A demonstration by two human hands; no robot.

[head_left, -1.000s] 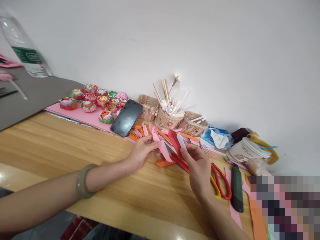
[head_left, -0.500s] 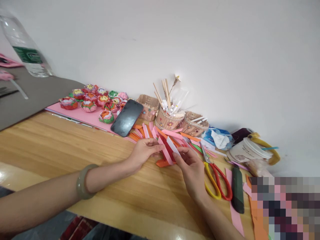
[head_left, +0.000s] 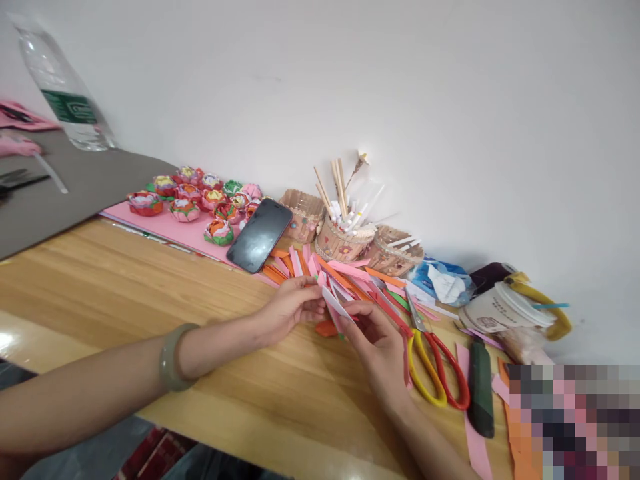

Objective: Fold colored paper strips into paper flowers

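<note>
White and pink paper strips (head_left: 336, 304) sit pinched in the fingertips of the left hand (head_left: 287, 311) and right hand (head_left: 376, 339), between the front and wall-side edges of the worktop (head_left: 270, 387); their long axis slants frontward from left fingers to right thumb, both hands touching.

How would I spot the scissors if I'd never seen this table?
Over the wooden table, find the right hand. Between it and the dark green tool lie the scissors, which stand out by having one yellow handle loop and one red.
</note>
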